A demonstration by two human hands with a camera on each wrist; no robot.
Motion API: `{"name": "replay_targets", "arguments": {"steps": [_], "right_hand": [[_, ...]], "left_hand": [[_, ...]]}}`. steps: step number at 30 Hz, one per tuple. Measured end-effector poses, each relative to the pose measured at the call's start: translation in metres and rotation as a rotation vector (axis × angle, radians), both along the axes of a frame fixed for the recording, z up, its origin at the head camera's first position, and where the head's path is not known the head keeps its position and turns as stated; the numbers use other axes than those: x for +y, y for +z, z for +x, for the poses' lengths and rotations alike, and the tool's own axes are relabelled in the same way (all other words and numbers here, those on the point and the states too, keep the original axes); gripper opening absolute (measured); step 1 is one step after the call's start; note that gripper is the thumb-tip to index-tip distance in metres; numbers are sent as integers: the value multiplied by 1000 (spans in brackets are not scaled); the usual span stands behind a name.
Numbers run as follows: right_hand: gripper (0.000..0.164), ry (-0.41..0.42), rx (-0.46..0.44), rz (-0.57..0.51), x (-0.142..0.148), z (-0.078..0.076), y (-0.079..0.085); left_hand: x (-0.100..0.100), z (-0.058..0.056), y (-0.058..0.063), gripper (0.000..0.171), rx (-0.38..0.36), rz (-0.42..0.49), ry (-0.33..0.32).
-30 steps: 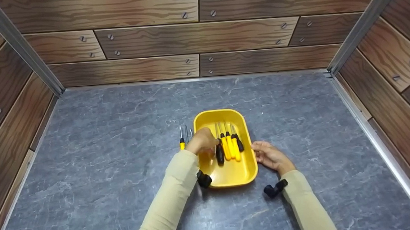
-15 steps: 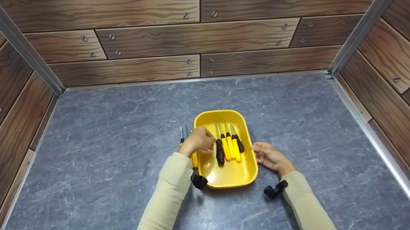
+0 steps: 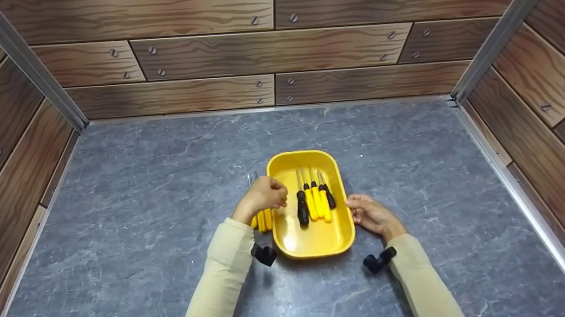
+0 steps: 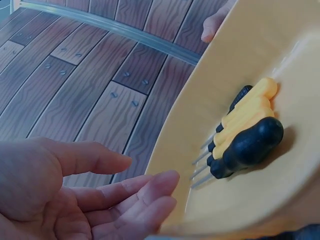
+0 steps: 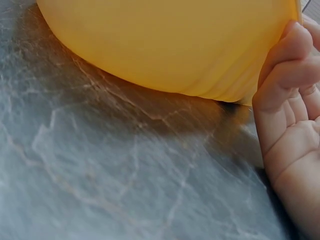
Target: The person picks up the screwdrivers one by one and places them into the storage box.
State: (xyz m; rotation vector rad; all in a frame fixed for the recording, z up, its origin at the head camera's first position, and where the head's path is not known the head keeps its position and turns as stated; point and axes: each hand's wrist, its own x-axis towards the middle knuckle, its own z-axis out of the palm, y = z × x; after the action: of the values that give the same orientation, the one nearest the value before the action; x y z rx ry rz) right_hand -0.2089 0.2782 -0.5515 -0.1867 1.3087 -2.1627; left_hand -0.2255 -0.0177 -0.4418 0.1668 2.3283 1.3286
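A yellow tray [image 3: 313, 243] stands on the grey surface, holding several screwdrivers with slim metal shafts. A large black-handled screwdriver [image 3: 303, 214] lies leftmost in it, beside yellow-handled ones [image 3: 318, 203] and a smaller black-handled one [image 3: 330, 198]. Over the tray's left rim is my left hand [image 3: 264, 193]; the left wrist view shows its fingers loosely bent, thumb apart, nothing between them. Outside that rim lie more yellow-handled screwdrivers [image 3: 261, 221], partly hidden by the hand. My right hand [image 3: 372, 215] rests its fingertips against the tray's right rim from outside, other fingers loosely bent.
Wood-patterned panels [image 3: 275, 52] wall the back and both sides. Metal rails [image 3: 524, 196] run along the surface's edges. A black camera mount sits on each wrist, the left one [image 3: 264, 254] close to the tray's near left corner.
My left hand has drawn leftward off the large black-handled screwdriver to the left rim, leaving it lying in the tray and uncovering the handles outside. My right hand stays at the rim.
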Motion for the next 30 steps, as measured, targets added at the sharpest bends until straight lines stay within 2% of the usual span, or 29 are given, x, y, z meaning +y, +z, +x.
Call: {"name": "replay_targets", "arguments": {"steps": [11,18,30], "right_hand": [[26,63,70,-25,1,1,0],[27,58,76,-20,2,1,-1],[25,44,61,20,2,2,0]], "left_hand": [[-17,3,-4,27,-19,114,74],[-21,4,-4,26,-37,137,110],[-32,4,-11,24,-42,171,158]]}}
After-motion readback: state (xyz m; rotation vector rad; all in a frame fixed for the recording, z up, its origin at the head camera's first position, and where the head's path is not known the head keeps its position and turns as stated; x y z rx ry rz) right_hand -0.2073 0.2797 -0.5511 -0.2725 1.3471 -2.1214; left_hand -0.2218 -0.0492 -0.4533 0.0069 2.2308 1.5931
